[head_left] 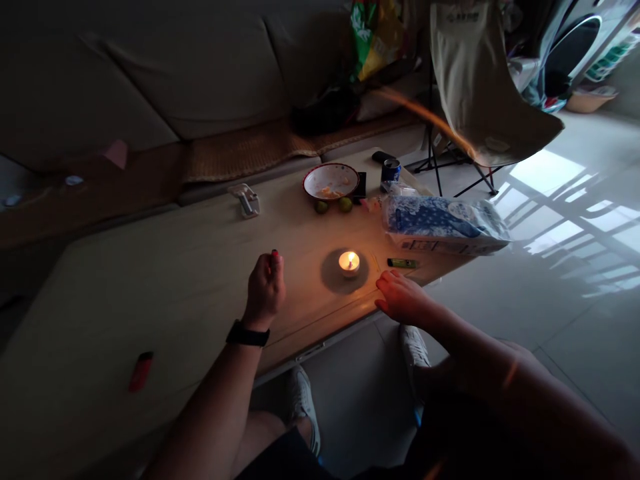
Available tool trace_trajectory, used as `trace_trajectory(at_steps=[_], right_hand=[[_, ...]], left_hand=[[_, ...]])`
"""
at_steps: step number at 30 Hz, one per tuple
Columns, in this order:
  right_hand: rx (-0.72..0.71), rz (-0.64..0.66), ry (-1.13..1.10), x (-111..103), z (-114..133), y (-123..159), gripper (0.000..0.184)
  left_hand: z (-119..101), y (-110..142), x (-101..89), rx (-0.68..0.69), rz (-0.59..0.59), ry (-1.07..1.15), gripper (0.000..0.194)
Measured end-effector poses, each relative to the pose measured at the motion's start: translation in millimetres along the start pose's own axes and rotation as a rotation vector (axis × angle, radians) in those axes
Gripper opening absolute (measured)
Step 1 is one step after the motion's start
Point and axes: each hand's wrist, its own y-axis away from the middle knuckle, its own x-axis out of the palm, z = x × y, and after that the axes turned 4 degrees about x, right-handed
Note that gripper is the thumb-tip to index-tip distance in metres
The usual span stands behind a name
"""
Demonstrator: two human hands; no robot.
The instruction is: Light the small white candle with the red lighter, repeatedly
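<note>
A lit tealight candle (349, 265) burns on the low table (200, 267), between my two hands. To its left, my left hand (266, 283) is raised in a closed grip around a lighter (275, 253), of which only the small red-and-dark top shows above the fingers. On the candle's right, my right hand (403, 297) is low at the table's near edge. Its fingers are bent and slightly apart from the thumb, with nothing visible in them. Just beyond that hand lie a green lighter (403, 263) and faint thin sticks (375, 261).
A red lighter (141, 371) lies at the table's left. Farther back are a white case (246, 201), a bowl (320, 180) with food bits, green fruits (345, 205), a blue can (391, 171) and a plastic-wrapped blue-and-white pack (445, 223). Behind stand a sofa (215, 73) and folding chair (475, 80).
</note>
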Motion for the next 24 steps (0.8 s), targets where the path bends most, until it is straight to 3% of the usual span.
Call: trace_trajectory(at_steps=[24], right_hand=[[-0.012,0.010,-0.008,-5.6,3.1,1.0,0.019]], left_hand=[[-4.1,7.8,7.4,0.084,0.154,-0.119,0.033]])
